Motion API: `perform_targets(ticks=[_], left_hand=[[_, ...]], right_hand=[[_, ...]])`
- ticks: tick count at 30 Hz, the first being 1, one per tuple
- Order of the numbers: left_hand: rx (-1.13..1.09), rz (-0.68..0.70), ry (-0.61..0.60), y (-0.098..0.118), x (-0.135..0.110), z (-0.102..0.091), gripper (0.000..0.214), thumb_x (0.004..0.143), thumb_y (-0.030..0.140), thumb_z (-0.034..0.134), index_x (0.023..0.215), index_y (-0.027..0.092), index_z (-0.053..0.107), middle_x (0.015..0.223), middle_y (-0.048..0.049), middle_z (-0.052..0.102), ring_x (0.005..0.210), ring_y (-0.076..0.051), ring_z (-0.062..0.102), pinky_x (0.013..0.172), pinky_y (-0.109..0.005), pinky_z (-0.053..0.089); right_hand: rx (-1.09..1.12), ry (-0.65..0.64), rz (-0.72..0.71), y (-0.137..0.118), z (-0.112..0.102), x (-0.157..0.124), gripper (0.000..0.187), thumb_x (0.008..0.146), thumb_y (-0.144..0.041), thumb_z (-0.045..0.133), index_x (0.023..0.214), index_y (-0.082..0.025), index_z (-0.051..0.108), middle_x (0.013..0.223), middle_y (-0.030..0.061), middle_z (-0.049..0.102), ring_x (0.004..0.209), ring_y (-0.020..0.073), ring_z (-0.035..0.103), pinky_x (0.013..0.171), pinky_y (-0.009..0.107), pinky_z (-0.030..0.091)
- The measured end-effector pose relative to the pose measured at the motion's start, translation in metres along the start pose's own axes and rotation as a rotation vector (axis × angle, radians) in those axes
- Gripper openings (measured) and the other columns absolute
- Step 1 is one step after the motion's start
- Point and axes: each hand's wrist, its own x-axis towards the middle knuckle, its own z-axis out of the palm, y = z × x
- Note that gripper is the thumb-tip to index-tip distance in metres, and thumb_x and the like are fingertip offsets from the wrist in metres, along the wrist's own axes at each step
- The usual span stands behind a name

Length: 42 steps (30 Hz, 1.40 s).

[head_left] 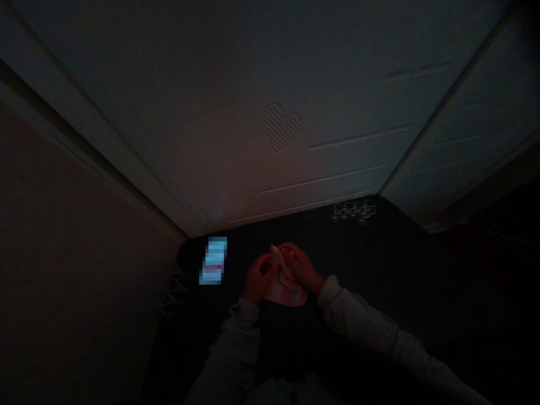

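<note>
In dim light, a soft pink cloth [287, 293] with paler patches and a rounded lower edge hangs or lies between my hands over the dark table; which of the two I cannot tell. My left hand [256, 278] grips its left side, fingers curled in toward the top. On the other side, my right hand [301, 267] is closed round the upper right part, where the fabric is bunched into folds. The fingertips of both hands are close together near the cloth's upper end and are partly hidden by it.
A lit, blurred-out phone-like screen [213, 260] lies on the dark table [253, 239] to the left. Several small clear glasses [354, 210] stand at the back right, and more faint clear shapes [174, 287] line the left edge. A pale panel with hearts [282, 128] rises behind.
</note>
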Motion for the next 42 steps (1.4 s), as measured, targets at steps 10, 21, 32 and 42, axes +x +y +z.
perform_targets(ticks=[10, 21, 32, 42], left_hand=[[-0.027, 0.017, -0.008, -0.0012, -0.0001, 0.0004, 0.033, 0.070, 0.032, 0.056, 0.099, 0.017, 0.053, 0.087, -0.0041, 0.060, 0.077, -0.015, 0.055, 0.070, -0.027, 0.044], [-0.031, -0.002, -0.012, -0.0005, 0.0004, 0.0007, 0.031, 0.070, 0.031, 0.056, 0.098, 0.017, 0.053, 0.087, -0.0041, 0.060, 0.077, -0.015, 0.055, 0.070, -0.027, 0.044], [0.003, -0.007, 0.002, -0.0008, 0.0010, 0.0001, 0.033, 0.068, 0.029, 0.057, 0.098, 0.016, 0.053, 0.085, -0.0040, 0.060, 0.075, -0.014, 0.055, 0.069, -0.027, 0.044], [0.034, 0.016, -0.007, 0.0029, -0.0001, 0.0002, 0.032, 0.070, 0.031, 0.056, 0.098, 0.017, 0.053, 0.085, -0.0034, 0.059, 0.075, -0.014, 0.054, 0.069, -0.027, 0.043]], right_hand=[[0.006, -0.003, -0.024, 0.0005, -0.0004, -0.0004, 0.023, 0.080, -0.035, 0.039, 0.088, -0.018, 0.053, 0.079, 0.0012, 0.055, 0.073, 0.0135, 0.050, 0.065, 0.024, 0.039], [0.002, 0.000, -0.007, 0.0032, 0.0002, 0.0006, 0.024, 0.079, -0.036, 0.041, 0.088, -0.017, 0.053, 0.078, 0.0012, 0.055, 0.071, 0.0136, 0.051, 0.063, 0.024, 0.040], [-0.009, 0.003, -0.007, -0.0009, -0.0005, -0.0003, 0.023, 0.079, -0.034, 0.040, 0.087, -0.018, 0.053, 0.078, 0.0009, 0.056, 0.071, 0.0137, 0.050, 0.064, 0.025, 0.040], [0.004, -0.001, -0.001, 0.0022, 0.0002, 0.0006, 0.022, 0.078, -0.033, 0.042, 0.088, -0.017, 0.053, 0.080, 0.0014, 0.056, 0.072, 0.0137, 0.051, 0.065, 0.025, 0.040]])
